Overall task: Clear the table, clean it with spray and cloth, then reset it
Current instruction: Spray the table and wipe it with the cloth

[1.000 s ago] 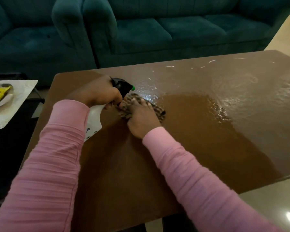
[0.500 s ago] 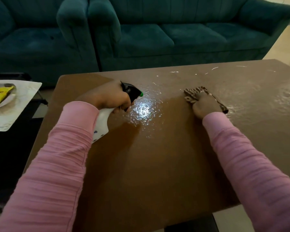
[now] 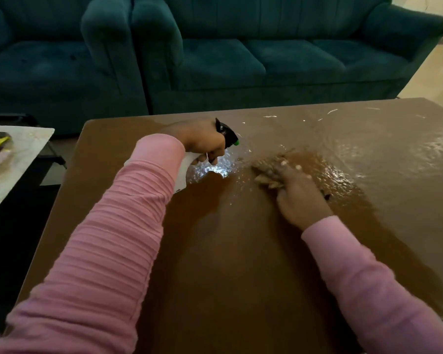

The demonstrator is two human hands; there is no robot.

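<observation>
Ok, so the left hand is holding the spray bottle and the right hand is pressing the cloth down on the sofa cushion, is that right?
Not quite. The right hand is pressing the cloth down on the wet brown table, as the head view shows. The left hand is holding the spray bottle, as you said.

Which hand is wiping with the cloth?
The right hand, pressing the brown patterned cloth onto the brown table. The left hand grips the white spray bottle with the black nozzle instead.

Two teal sofas (image 3: pixel 266 60), pale floor (image 3: pixel 441 72)
</observation>
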